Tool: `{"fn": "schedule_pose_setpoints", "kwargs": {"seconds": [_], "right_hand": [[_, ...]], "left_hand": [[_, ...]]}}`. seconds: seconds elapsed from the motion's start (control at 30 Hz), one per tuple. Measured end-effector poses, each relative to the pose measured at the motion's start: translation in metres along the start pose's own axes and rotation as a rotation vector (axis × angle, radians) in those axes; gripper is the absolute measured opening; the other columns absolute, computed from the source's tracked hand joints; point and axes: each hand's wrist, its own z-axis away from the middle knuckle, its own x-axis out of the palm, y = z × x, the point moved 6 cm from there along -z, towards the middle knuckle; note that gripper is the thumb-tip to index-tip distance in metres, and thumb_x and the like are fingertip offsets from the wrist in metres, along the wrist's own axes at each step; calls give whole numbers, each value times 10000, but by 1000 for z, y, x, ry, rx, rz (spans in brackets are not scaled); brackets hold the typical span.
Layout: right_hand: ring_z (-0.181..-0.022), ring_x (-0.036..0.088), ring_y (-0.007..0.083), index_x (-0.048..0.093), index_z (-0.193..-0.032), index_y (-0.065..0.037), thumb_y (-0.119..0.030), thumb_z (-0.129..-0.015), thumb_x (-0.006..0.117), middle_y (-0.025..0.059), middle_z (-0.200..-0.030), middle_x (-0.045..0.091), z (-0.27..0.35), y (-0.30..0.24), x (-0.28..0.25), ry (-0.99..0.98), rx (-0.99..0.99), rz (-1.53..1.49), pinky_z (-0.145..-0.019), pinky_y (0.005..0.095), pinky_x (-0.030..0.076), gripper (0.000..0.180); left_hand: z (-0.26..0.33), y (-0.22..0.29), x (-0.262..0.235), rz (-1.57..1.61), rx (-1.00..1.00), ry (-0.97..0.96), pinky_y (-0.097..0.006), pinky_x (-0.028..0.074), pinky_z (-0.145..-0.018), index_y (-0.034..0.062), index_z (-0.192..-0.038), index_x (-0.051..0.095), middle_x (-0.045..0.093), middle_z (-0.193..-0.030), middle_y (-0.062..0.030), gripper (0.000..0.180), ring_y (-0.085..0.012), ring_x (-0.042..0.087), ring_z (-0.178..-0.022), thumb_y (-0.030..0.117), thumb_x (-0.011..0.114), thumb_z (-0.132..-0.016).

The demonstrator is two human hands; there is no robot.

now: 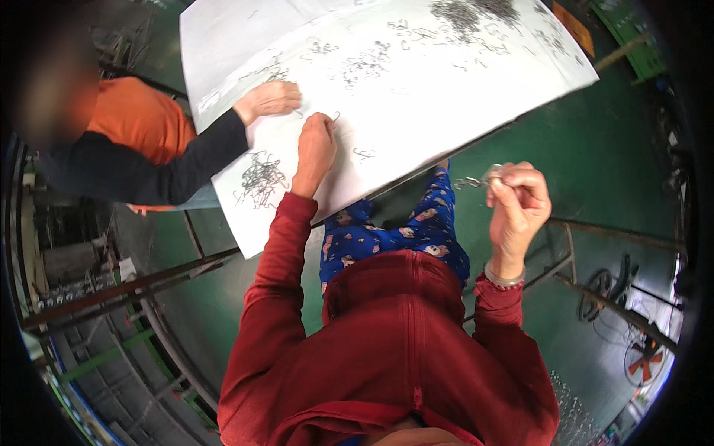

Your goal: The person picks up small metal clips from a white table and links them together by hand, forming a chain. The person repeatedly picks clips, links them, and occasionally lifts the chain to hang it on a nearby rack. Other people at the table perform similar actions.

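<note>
My left hand (317,152) is over the white tabletop (416,126) with its fingers pinched. A thin, dark wire hook (337,116) shows at its fingertips. Off the table's near edge, on the right, my right hand (518,201) is closed in a pinch. Several small, shiny bent wire hooks (468,182) stick out of its fingers to the left; the part inside the grip is hidden. A few loose hooks (363,154) lie to the right of my left hand. The larger heap of dark wire hooks (262,180) rests on the table's left corner.
A co-worker in an orange top (145,119) reaches over the table from the left, their hand (271,100) close to mine. Scattered hooks (366,65) and a dense dark pile (457,16) lie farther back. At the lower right stands a fan (644,363) with orange blades.
</note>
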Motion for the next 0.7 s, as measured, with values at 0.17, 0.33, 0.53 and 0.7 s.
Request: {"fn": "schedule_pose_setpoints", "kwargs": {"seconds": [0.17,0.33,0.53,0.7], "right_hand": [[-621,546,75,613,-869,-4,117,-802,670,55,-796,598,17,17,-4,40,64,44,-522,187,436,149],[-634,559,73,614,-873,-6,102,-803,685,50,-808,609,33,42,-3,107,109,58,-519,190,434,147],[-646,560,76,611,-887,-7,99,-816,675,51,-824,604,39,48,2,160,99,49,-529,196,445,143],[-666,565,78,605,-890,-1,108,-834,653,58,-864,596,39,44,16,64,26,140,-538,200,466,131]], "left_hand": [[18,82,3,919,-349,-303,-262,507,-640,-54,-1081,609,628,-898,-69,211,-122,603,-658,109,550,-962],[39,164,-20,1373,-433,-358,-306,556,-744,-60,-1025,620,655,-963,-119,128,-178,664,-797,9,597,-919],[35,191,-40,1074,-80,-180,-286,496,-819,5,-943,642,626,-989,-85,96,-169,602,-936,5,664,-850],[34,193,-39,1009,-54,-60,-285,512,-804,12,-984,616,657,-1008,-100,97,-156,628,-918,10,630,-888]]}}
